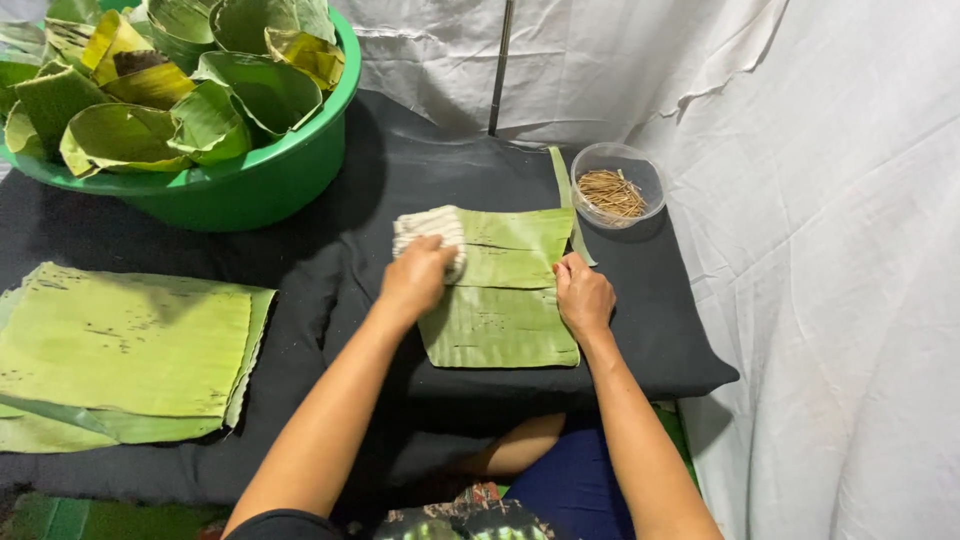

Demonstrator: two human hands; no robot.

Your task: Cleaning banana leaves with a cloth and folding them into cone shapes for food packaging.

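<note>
White cloth [430,232] under left hand [415,278] on leaf [500,300]

The cloth [430,232] is off-white with ribbed lines, the leaf piece [505,300] and leaf stack [125,350] are light green with dark flecks, the basin [250,180] is bright green, the mat [650,330] is black, the sticks [612,192] are tan, and the backdrop [830,200] is white.

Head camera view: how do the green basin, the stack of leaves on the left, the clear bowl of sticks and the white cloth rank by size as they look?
1. Green basin and stack of leaves: alike, unranked.
2. Clear bowl of sticks.
3. White cloth, partly hidden by the left hand.
</note>
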